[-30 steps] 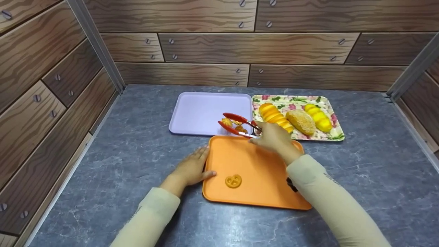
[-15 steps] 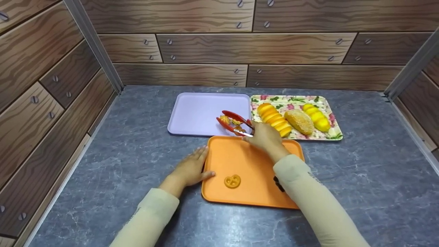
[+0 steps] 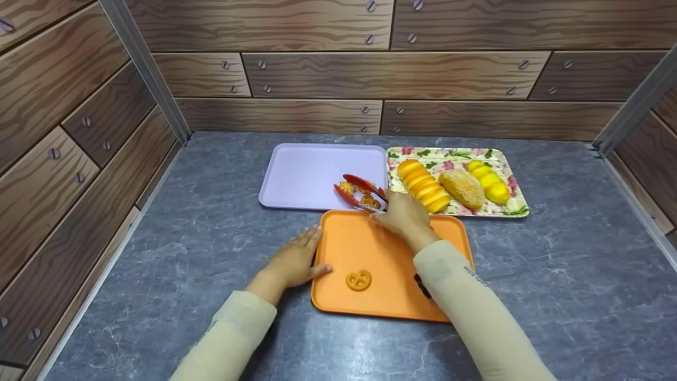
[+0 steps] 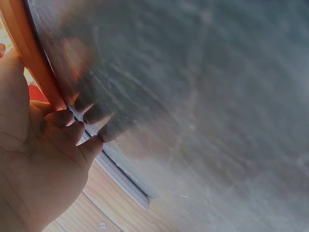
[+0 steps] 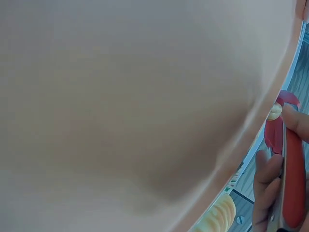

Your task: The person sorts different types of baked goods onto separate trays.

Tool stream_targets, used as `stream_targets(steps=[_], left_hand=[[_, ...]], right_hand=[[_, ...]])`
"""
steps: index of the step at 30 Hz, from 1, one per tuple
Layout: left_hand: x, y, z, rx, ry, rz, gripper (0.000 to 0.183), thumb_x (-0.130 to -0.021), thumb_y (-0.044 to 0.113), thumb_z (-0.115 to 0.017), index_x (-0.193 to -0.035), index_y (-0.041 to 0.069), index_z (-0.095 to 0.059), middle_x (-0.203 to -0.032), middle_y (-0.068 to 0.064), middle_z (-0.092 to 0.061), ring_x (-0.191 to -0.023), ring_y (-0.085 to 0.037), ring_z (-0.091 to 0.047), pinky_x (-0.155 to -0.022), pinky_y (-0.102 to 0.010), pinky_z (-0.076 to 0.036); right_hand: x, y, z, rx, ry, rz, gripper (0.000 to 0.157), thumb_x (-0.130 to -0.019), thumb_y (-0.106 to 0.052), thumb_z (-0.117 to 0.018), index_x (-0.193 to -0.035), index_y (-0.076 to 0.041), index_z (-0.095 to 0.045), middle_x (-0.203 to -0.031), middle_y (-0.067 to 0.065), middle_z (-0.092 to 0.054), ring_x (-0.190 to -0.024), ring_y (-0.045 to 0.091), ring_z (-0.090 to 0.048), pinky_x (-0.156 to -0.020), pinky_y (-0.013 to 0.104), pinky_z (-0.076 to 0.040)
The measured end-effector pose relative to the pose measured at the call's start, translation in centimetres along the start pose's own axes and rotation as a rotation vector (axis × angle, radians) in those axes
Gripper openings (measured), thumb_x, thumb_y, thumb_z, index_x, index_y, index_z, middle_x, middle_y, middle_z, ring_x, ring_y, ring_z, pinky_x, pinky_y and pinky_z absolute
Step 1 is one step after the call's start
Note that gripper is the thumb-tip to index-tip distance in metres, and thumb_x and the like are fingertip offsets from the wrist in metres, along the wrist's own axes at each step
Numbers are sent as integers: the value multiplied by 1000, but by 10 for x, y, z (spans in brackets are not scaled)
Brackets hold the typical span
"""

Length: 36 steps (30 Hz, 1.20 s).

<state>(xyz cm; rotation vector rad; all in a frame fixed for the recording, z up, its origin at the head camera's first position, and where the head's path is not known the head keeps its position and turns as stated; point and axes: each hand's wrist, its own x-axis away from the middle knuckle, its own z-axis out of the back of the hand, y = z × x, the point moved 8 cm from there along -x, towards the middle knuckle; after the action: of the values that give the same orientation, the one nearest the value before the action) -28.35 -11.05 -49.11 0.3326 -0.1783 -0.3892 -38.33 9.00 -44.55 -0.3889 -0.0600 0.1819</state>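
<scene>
The fingers of the right hand squeeze red tongs, so a small pastry stays pinched beyond them, over the purple tray. The left hand lies flat, steadying the orange tray.

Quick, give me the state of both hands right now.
Left hand: open, resting flat against the orange tray edge.
Right hand: gripping red tongs that pinch a small pastry.

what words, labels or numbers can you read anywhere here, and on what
None: no readable text in any view.
The floral tray bears only a flower pattern.
The orange tray, the lilac tray and the red tongs are plain.
The small dark mark on the right sleeve is too small to read.
</scene>
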Motion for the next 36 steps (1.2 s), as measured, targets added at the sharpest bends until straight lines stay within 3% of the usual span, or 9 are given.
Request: stream_targets(steps=[11,19,26,36], left_hand=[[1,1,0,-15,3,-7,87,-92,51,-55,-150,-2,-19,-153,-21,-22,-140,-34,-20,-112,-47,-19],[0,2,1,-12,9,-10,87,-91,51,-56,-150,-1,-19,-153,-20,-23,-140,-34,-21,-112,-47,-21],[1,2,1,-4,9,-6,86,-91,51,-57,-151,0,-20,-153,-19,-23,-140,-33,-20,-111,-48,-22],[1,2,1,-2,20,-14,87,-91,51,-56,-150,-1,-20,-153,-20,-24,-140,-34,-21,-111,-48,-22]], right_hand=[[0,1,-1,-5,1,-2,77,-78,-47,-73,-138,-4,-50,-118,18,-62,-96,32,-60,-76,49,-50],[3,4,9,-71,53,-3,93,-76,-52,-73,-146,-3,-37,-125,19,-58,-103,34,-59,-80,49,-49],[6,6,16,-102,104,22,104,-73,-56,-74,-148,1,-29,-119,16,-60,-100,34,-58,-83,49,-47],[17,10,22,-199,117,29,110,-71,-55,-76,-150,1,-23,-130,19,-53,-110,37,-53,-94,52,-42]])
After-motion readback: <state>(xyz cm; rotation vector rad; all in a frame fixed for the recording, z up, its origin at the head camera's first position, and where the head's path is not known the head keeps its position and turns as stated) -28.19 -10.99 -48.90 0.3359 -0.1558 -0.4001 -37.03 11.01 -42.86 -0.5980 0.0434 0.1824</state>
